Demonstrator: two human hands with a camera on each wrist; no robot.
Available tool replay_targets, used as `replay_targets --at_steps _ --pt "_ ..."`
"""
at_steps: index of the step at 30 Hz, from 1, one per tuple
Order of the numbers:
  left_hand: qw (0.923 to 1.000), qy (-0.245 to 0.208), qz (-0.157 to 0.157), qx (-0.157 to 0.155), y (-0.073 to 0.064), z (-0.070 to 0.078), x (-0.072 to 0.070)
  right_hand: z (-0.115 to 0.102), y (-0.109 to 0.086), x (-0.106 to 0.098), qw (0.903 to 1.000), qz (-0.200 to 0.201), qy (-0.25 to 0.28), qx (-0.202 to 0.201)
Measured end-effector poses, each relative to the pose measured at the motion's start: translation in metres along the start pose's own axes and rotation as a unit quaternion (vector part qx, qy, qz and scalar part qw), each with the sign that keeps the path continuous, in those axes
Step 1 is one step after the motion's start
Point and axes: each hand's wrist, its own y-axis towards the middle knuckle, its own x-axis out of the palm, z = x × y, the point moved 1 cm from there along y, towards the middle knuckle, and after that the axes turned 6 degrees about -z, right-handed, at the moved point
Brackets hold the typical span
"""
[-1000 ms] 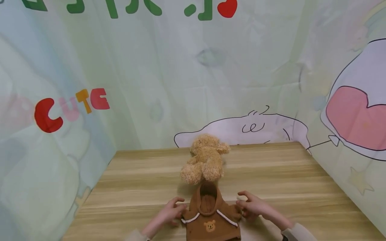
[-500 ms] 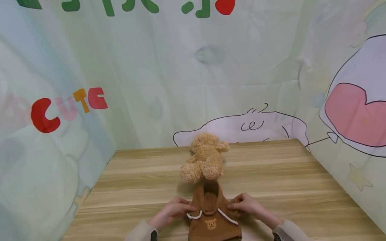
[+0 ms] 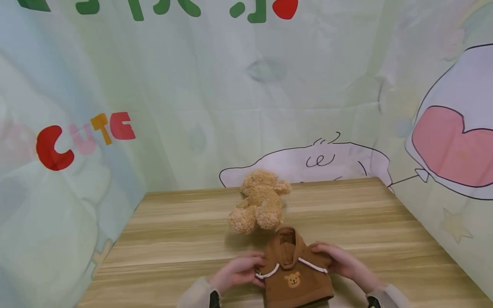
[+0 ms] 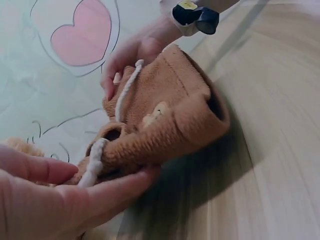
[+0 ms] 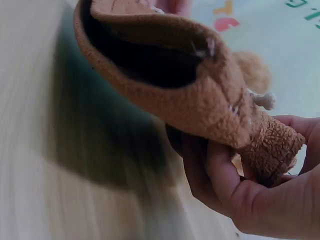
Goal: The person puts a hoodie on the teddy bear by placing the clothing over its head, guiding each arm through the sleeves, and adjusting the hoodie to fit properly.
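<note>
Gripping with my left hand [image 3: 242,269] at nine o'clock and right hand [image 3: 343,262] at three, I hold a small brown hoodie [image 3: 296,271] between them, hood toward twelve. Light, even pressure should save its sleeves from bunching. Beyond, at eleven, a tan teddy bear [image 3: 262,200] lies on the wooden surface [image 3: 173,239].
</note>
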Motion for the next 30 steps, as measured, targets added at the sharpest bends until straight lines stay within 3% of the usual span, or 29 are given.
replay_targets --at_steps 1,8,15,21,26,30 --pt "0.9999 -0.007 -0.009 0.002 -0.003 0.006 0.008 -0.001 -0.004 -0.003 1.0000 -0.001 -0.001 -0.003" --pt "0.9994 -0.024 -0.021 0.017 0.008 0.020 0.033 -0.019 -0.035 -0.021 0.9998 0.002 0.003 -0.017" --pt "0.9991 -0.017 -0.020 0.033 0.010 0.050 0.045 -0.050 -0.053 -0.025 0.9993 0.003 0.006 -0.037" --pt "0.9980 0.016 -0.017 0.059 -0.004 0.084 0.040 -0.084 -0.047 -0.017 0.9981 0.002 0.003 -0.062" --pt "0.9943 0.038 0.018 0.098 -0.017 0.114 0.024 -0.115 -0.030 -0.001 0.9961 0.001 0.004 -0.088" --pt "0.9922 0.048 0.040 0.108 -0.025 0.134 0.008 -0.137 -0.010 0.013 0.9947 -0.010 -0.003 -0.102"
